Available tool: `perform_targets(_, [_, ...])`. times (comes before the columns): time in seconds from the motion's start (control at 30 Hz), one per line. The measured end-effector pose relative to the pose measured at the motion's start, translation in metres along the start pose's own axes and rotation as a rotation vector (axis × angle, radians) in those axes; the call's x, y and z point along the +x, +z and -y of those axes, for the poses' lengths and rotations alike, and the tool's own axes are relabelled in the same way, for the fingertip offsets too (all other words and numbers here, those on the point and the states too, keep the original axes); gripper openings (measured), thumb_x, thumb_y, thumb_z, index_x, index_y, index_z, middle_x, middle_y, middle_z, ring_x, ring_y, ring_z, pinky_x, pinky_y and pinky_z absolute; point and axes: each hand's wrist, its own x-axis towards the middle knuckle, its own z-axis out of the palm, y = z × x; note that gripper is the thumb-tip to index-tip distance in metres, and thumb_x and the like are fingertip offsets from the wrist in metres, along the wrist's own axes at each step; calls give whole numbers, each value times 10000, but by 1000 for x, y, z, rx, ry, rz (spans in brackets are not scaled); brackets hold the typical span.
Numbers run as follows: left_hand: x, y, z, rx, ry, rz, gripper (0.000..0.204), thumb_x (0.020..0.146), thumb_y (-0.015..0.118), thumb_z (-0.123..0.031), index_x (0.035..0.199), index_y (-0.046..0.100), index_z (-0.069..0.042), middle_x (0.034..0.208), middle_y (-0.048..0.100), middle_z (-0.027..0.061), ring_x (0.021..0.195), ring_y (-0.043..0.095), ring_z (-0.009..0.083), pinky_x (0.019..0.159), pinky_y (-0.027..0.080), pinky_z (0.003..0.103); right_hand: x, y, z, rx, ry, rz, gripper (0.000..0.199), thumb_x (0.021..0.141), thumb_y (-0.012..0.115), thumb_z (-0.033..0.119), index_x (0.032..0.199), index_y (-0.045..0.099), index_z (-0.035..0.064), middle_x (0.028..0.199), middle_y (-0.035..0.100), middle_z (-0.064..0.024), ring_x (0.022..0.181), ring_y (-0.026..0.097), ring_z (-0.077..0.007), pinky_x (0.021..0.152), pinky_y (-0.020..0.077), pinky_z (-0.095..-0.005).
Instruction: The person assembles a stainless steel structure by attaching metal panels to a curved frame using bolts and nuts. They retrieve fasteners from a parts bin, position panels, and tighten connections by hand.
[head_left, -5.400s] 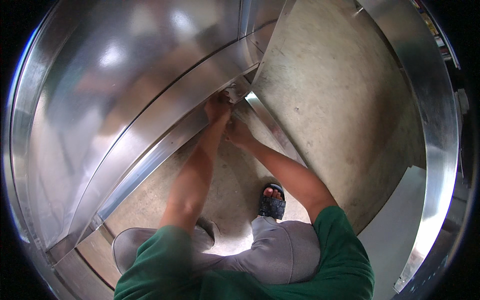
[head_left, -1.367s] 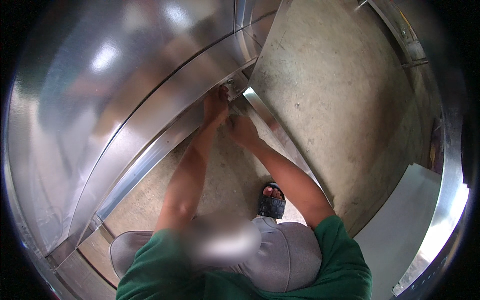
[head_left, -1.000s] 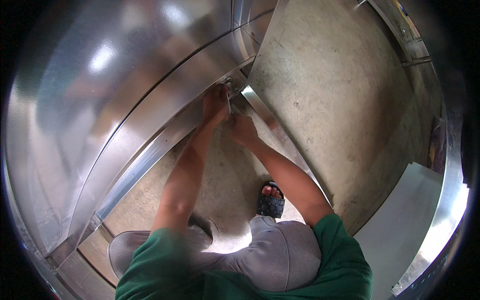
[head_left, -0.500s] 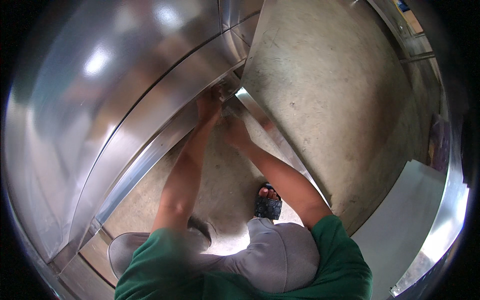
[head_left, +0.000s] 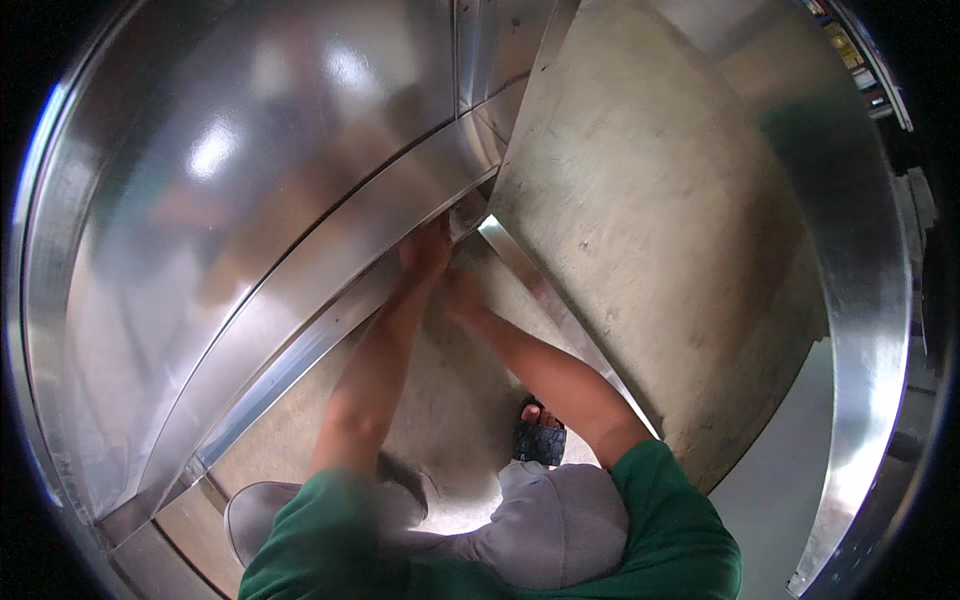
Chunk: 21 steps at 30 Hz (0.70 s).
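Both my arms reach forward and down to a shadowed corner beneath a shiny stainless steel panel (head_left: 340,140). My left hand (head_left: 428,246) is in that corner, against the lower edge of the steel frame rail (head_left: 375,275). Its fingers are lost in the shadow. Close beside it and slightly nearer to me is my right hand (head_left: 459,290), with its fingers turned away and hidden. A bright metal bar (head_left: 545,295) runs from the corner toward my right elbow. I cannot make out what either hand touches.
Concrete floor (head_left: 660,200) spreads to the right of the metal bar. A curved-looking steel edge (head_left: 870,300) and a pale flat sheet (head_left: 785,450) stand at the right. My sandalled foot (head_left: 540,430) is between my arms, with my bent knees close below.
The view has shifted, so the scene sits lower in the picture. My right hand has come a little closer to my left hand, which stays at the corner.
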Motion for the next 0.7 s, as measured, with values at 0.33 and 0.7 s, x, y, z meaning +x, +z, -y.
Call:
perform_targets(0.33, [2,-14,-8,-112,-143,138,413,1034,452,-324,983,698,4,951,684,273,915,650,464,871,498,558,-11,-17,-10,394,263,19,339,1038,519,296,1108,617,-21,890,668,-92,723,667,-169,530,518,-378])
perform_targets(0.7, [20,1,-11,-238,-239,427,278,1018,505,-263,1017,648,-25,899,709,176,753,708,296,640,563,423,-30,-98,15,-130,-131,-295,361,1003,582,303,936,694,-33,742,670,-178,561,651,-251,598,527,-390])
